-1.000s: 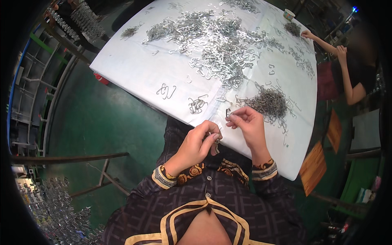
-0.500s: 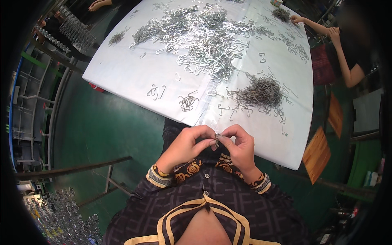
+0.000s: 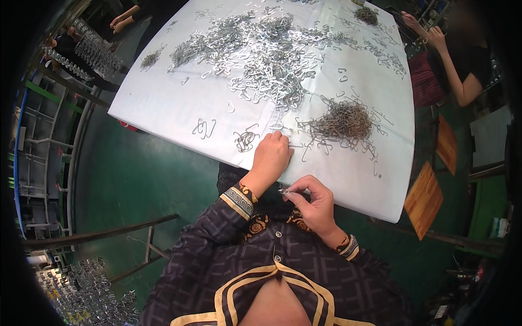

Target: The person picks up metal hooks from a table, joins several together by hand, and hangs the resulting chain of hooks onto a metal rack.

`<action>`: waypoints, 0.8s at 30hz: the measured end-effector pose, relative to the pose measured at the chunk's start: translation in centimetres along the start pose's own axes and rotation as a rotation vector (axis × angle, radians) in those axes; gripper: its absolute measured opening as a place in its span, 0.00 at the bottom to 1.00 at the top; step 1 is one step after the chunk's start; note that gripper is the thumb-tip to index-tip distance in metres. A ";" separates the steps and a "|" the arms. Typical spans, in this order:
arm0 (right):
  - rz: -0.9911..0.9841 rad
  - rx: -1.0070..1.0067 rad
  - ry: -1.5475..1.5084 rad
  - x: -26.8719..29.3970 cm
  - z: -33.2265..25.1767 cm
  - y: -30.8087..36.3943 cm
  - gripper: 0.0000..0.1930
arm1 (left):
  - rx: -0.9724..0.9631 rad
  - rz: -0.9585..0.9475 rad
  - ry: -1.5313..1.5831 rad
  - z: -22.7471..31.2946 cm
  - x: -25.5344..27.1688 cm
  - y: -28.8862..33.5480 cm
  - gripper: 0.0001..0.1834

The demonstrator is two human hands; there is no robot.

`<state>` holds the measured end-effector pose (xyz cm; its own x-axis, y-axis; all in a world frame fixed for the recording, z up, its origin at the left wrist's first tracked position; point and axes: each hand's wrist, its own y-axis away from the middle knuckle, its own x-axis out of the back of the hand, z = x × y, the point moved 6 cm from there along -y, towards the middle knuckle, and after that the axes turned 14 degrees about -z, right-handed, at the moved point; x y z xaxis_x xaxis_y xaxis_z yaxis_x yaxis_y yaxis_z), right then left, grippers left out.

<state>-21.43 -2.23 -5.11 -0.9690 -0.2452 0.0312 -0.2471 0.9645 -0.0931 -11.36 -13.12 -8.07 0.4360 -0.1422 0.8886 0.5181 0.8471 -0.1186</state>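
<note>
My right hand [image 3: 314, 204] is closed in a pinch on a small shiny metal clip [image 3: 283, 191], just off the table's near edge. My left hand [image 3: 272, 155] reaches over the white-covered table [image 3: 375, 193]. Its fingers are curled together and down, and their tips are mostly hidden, so what they hold cannot be made out. Beside these fingers lie thin wire hooks, strays from a dense heap of wire hooks [image 3: 348, 120] to the right. A small cluster of darker bent wires [image 3: 246, 140] lies left of that hand. Beyond it spreads a large pile of bright metal clips [image 3: 277, 73].
A few larger wire pieces [image 3: 203, 128] lie at the table's left. Another person's arm [image 3: 455, 81] is raised at the far right, and other hands [image 3: 124, 20] show at far left. A wooden board [image 3: 424, 201] stands right of the table; a metal rail [image 3: 103, 231] runs at left.
My left hand has left the right one and moved forward onto the table. My right hand keeps the metal clip, slightly lower. The person at far right has lifted a hand off the table.
</note>
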 end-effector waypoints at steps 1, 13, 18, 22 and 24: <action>0.000 -0.004 -0.003 0.0 0.0 0.0 0.04 | -0.003 -0.044 -0.070 0.1 -0.2 -0.1 0.07; 0.066 -0.066 -0.055 0.3 0.4 -0.1 0.05 | -0.014 -0.237 -0.230 0.8 0.0 -1.6 0.05; 0.158 -0.087 -0.071 1.0 0.7 -0.1 0.05 | 0.097 -0.205 0.671 -0.6 4.4 1.0 0.04; 0.197 -0.087 -0.118 1.2 0.9 -0.3 0.05 | -0.024 -0.142 1.068 1.2 6.9 4.7 0.03; 0.192 -0.083 -0.124 0.8 0.7 -0.6 0.05 | -0.060 -0.129 1.102 1.8 7.8 6.2 0.03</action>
<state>-22.07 -3.09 -5.75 -0.9928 -0.0622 -0.1020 -0.0622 0.9981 -0.0035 -6.05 -8.05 -1.05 0.7762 -0.6302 0.0191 0.6285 0.7711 -0.1017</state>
